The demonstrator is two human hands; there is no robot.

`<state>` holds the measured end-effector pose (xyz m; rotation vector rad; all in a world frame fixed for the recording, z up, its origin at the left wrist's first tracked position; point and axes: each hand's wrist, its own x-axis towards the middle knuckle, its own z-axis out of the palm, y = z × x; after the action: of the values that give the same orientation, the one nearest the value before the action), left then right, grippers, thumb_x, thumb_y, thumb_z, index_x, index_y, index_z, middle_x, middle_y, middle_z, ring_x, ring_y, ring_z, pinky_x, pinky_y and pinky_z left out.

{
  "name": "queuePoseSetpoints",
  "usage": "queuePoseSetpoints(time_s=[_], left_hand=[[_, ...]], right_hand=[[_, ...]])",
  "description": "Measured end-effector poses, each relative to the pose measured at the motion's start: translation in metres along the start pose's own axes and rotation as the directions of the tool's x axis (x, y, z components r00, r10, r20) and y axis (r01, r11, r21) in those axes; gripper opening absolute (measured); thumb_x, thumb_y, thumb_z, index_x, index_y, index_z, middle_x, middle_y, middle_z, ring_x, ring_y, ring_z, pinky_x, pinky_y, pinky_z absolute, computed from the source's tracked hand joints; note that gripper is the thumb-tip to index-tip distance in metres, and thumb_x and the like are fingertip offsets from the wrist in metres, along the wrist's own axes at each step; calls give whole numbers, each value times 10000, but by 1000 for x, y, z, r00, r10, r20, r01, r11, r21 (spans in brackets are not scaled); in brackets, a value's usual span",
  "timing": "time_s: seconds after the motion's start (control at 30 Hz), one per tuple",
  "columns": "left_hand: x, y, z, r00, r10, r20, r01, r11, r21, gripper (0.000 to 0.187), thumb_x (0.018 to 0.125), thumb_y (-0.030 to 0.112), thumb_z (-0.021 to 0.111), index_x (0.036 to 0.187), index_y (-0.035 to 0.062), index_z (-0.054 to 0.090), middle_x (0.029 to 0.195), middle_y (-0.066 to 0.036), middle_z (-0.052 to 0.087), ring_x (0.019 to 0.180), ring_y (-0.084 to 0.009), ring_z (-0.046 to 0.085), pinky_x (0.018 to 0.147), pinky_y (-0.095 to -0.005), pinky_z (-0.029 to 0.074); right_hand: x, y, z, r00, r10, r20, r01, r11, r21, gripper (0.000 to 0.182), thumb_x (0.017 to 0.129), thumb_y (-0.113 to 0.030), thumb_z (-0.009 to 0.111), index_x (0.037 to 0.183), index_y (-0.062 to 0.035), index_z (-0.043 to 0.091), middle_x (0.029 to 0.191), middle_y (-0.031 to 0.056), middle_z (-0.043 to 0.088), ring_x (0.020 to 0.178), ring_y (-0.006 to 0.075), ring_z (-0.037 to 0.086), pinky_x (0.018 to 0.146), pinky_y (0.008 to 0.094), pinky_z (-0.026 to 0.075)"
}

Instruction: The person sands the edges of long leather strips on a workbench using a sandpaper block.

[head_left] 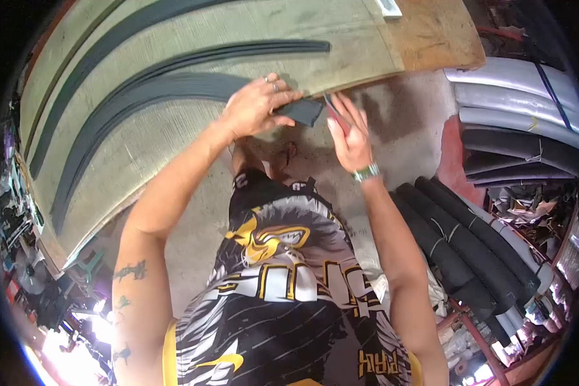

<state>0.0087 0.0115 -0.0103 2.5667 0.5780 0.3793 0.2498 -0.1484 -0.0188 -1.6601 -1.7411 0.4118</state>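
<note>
My left hand point(260, 106), with rings on it, is closed on a stack of dark grey strips point(302, 114) at the near edge of the table. The end of the stack juts past the edge, fingers on top and thumb at the near side. Just right of that end, my right hand point(352, 138) is closed on a thin, flat, blade-like tool point(330, 103) with a reddish part at the palm. A small gap lies between tool and strips. Its exact kind is too small to make out. A watch sits on my right wrist.
More curved dark strips point(264, 47) lie farther back on the large table point(360, 48), which has a brown right end point(437, 38). On the right are black rolls point(457, 238), folded dark sheets point(514, 154) and silvery sheets point(508, 90). Clutter lines the left side.
</note>
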Motion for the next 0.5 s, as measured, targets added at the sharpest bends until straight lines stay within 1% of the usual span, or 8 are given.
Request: queuePoseSetpoints(time_s=[0.03, 0.13, 0.17, 0.23, 0.33, 0.4, 0.43, 0.5], left_hand=[[-3, 3, 2, 1000, 2, 15, -2, 1000, -2, 681, 807, 430, 856, 1397, 127, 700, 1212, -71, 697, 1156, -313, 610, 1009, -418, 527], [-3, 1, 6, 1000, 9, -7, -9, 1000, 6, 684, 828, 454, 835, 1414, 134, 687, 1230, -78, 698, 1173, -322, 608, 1037, -426, 520], [-5, 0, 9, 1000, 13, -23, -12, 1000, 23, 688, 832, 458, 831, 1420, 135, 682, 1237, -80, 698, 1178, -324, 607, 1043, -428, 518], [-8, 2, 10, 999, 23, -24, -22, 999, 37, 716, 834, 458, 829, 1452, 141, 658, 1272, -83, 694, 1196, -330, 603, 1057, -430, 510], [-3, 0, 5, 1000, -1, 18, 1, 1000, 21, 729, 836, 459, 831, 1466, 143, 648, 1290, -85, 690, 1206, -330, 601, 1063, -428, 508], [-2, 3, 3, 998, -27, 52, 26, 999, 22, 736, 832, 464, 836, 1466, 139, 649, 1294, -83, 687, 1209, -329, 600, 1063, -423, 508], [1, 2, 2, 999, -20, 49, 18, 1000, 24, 740, 827, 462, 840, 1464, 138, 650, 1292, -82, 687, 1208, -329, 601, 1060, -422, 509], [-1, 3, 4, 999, -20, 36, 20, 1000, 19, 748, 815, 459, 848, 1461, 137, 653, 1288, -81, 687, 1205, -328, 601, 1053, -421, 512]], right_hand=[[15, -21, 0, 1000, 13, -18, -12, 999, 37, 447, 1052, -211, 605, 1453, -13, 625, 1475, 218, 599, 1250, 420, 582, 1090, 470, 444], [-16, 2, 19, 998, 56, 30, -57, 998, 40, 434, 1051, -207, 604, 1451, -44, 638, 1459, 219, 602, 1233, 429, 582, 1083, 478, 452], [-38, 28, 22, 983, 146, 109, -134, 985, -111, 444, 1050, -225, 603, 1467, -75, 633, 1438, 221, 603, 1235, 438, 575, 1079, 496, 461], [-59, 43, 19, 968, 208, 138, -194, 975, -110, 436, 1050, -231, 603, 1451, -65, 643, 1425, 220, 609, 1232, 438, 580, 1075, 489, 461], [-5, -2, 10, 997, 58, -41, -57, 998, 36, 425, 1050, -235, 607, 1430, -51, 657, 1417, 221, 613, 1208, 435, 585, 1064, 495, 461], [4, -15, 9, 999, 34, -1, -34, 998, 50, 433, 1049, -245, 611, 1437, -57, 652, 1416, 223, 613, 1181, 435, 590, 1064, 512, 454], [-3, -5, 16, 999, 35, 18, -35, 999, 30, 439, 1050, -251, 609, 1448, -67, 647, 1417, 221, 613, 1177, 434, 591, 1066, 514, 453], [-49, 40, 13, 953, 195, 232, -128, 953, -275, 448, 1060, -268, 595, 1471, -96, 639, 1418, 217, 614, 1181, 429, 595, 1075, 507, 456]])
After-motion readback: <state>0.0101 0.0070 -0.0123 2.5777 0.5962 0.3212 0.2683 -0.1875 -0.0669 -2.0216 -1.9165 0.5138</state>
